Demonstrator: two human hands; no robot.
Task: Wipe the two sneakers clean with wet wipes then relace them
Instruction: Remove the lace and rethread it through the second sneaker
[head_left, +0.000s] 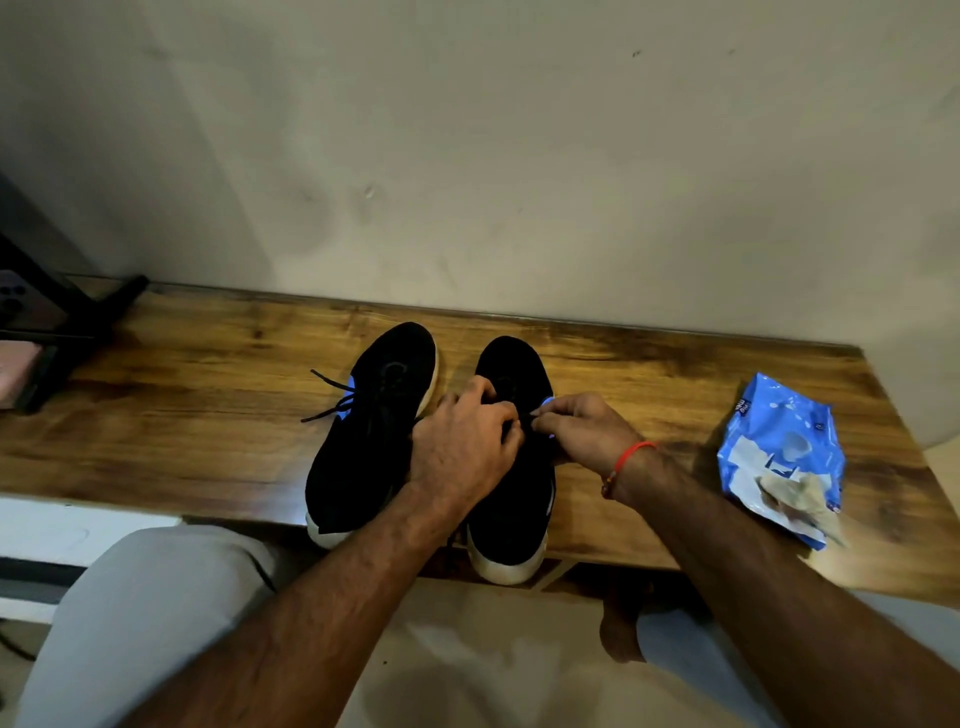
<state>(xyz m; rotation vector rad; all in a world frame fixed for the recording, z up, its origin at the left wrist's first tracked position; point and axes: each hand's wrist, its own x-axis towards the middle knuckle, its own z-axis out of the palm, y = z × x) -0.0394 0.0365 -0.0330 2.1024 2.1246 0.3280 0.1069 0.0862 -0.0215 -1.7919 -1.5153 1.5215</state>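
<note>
A long wooden bench (208, 395) runs along a plain, scuffed pale wall (467, 156), its stained boards glossy and streaked dark along the back edge. Two black sneakers with white soles stand side by side near the middle of the front edge, toes toward the wall and heels hanging slightly over the front. The left sneaker (363, 431) is laced, its lace ends (327, 395) trailing off to the left. Both hands work over the right sneaker (511, 499): the left hand (462, 447) has its fingers curled down onto the lacing area, and the right hand (582, 428), with a red thread at the wrist, pinches a black lace (527, 420) between thumb and fingertips. Toward the right end of the bench, well apart from the shoes, lies a blue wipes pack (779, 452) with a used, soiled wipe (795, 499) on its near part. At the left end stands a dark metal frame (78, 322). Below the bench is a pale floor (467, 665), with the person's grey-clad knees at either side.
</note>
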